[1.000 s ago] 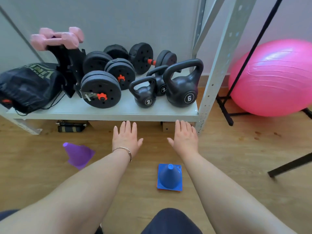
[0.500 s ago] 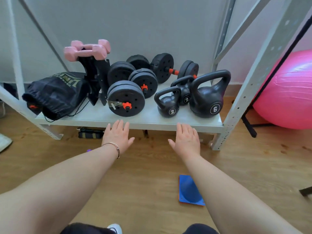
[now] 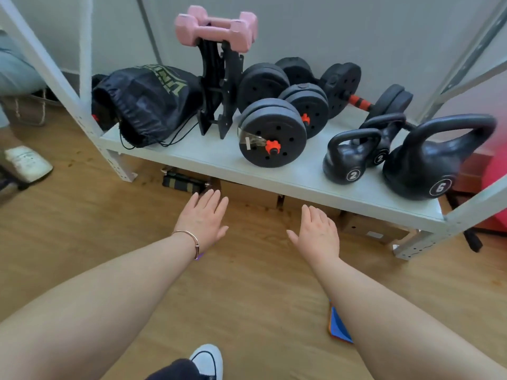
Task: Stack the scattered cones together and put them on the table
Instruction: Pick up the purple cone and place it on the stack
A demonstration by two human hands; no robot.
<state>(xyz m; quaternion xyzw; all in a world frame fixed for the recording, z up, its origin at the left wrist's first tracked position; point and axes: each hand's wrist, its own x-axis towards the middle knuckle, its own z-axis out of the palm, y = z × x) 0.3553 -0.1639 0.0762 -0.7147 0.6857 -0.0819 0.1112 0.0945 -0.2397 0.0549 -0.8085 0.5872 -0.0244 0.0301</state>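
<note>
Wooden floor below both empty, wide-grip hands, left hand, right hand, whose arm hides the blue cone.

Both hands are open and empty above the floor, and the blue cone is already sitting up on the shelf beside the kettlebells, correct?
Not quite. The head view shows the blue cone on the floor, partly hidden under the right forearm, not on the shelf. The left hand and right hand are indeed open and empty.

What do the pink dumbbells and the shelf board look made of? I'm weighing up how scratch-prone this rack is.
The pink dumbbells look coated in matte rubber or neoprene: soft rounded edges, no shine. The shelf board looks like painted sheet metal, smooth pale grey; the perforated upright suggests steel.
</note>
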